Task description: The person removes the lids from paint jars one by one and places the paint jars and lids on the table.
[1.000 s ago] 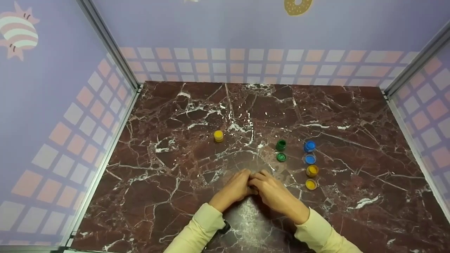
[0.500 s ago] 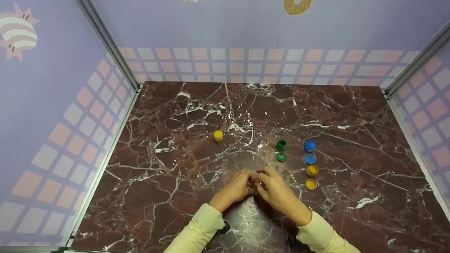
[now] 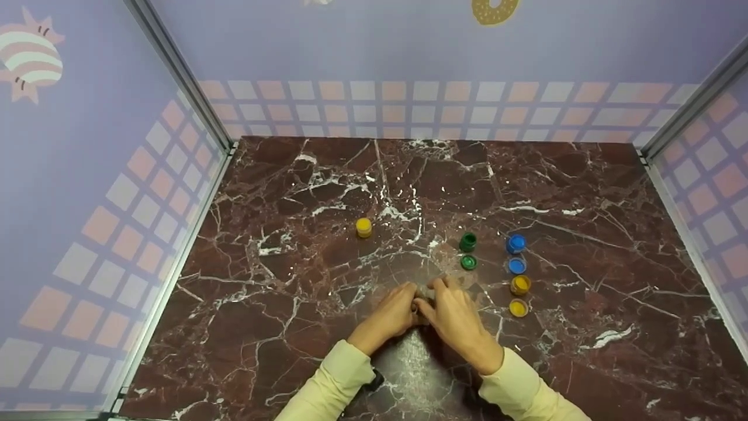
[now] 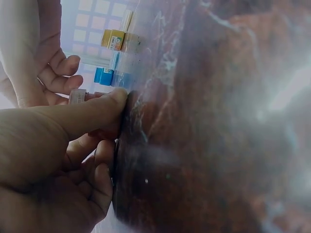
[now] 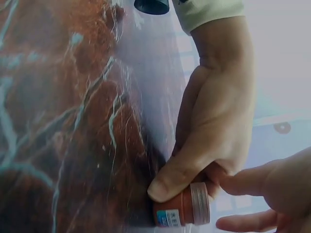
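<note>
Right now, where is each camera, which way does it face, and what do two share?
Head: worn on head, facing forward and down at the table; left hand, right hand and sleeves show.
Left wrist: worn there, looking along the table toward the blue jar; both hands show.
Right wrist: worn there, looking at the left hand gripping the red jar; both hands, one sleeve show.
Wrist views share the red jar.

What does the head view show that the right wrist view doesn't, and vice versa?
Only the head view: the lone yellow jar, green jar and green lid, blue jar and blue lid, amber jar and yellow lid.
Only the right wrist view: the label on the red jar that the left hand grips.
Both: left hand, right hand and marbled tabletop.
</note>
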### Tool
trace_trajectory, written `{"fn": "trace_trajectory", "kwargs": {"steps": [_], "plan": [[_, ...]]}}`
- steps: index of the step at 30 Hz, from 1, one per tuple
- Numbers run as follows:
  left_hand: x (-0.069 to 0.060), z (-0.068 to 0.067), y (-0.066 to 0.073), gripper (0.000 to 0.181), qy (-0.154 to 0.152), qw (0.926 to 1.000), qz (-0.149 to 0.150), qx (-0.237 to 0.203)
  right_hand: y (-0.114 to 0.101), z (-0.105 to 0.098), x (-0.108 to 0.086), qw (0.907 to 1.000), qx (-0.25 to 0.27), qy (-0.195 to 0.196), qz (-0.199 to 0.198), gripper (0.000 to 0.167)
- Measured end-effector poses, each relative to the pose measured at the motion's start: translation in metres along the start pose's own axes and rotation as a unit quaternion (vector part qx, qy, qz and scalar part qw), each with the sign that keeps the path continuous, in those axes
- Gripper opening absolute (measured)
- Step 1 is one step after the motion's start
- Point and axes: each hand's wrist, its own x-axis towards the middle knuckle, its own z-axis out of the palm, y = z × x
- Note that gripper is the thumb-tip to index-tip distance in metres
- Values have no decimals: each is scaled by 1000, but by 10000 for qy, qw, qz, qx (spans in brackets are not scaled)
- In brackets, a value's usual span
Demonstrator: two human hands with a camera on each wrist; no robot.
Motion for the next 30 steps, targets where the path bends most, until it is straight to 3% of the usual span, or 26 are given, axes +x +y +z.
{"fn": "trace_trajectory", "kwargs": {"steps": [4, 15, 22, 30], "plan": [[0, 1, -1, 29, 107, 9998, 180, 73, -3, 3, -2, 9996, -245, -84, -113, 32], [0, 3, -2, 29, 197, 9994, 246, 131, -7, 7, -5, 9977, -649, -83, -163, 33], [0, 2, -1, 29, 58, 10000, -13, 24, -9, 5, -5, 9972, -626, -150, -387, 26], [0, 1, -1, 28, 97, 9997, 118, 210, -11, 2, -4, 9964, -522, -363, -552, 22]]}}
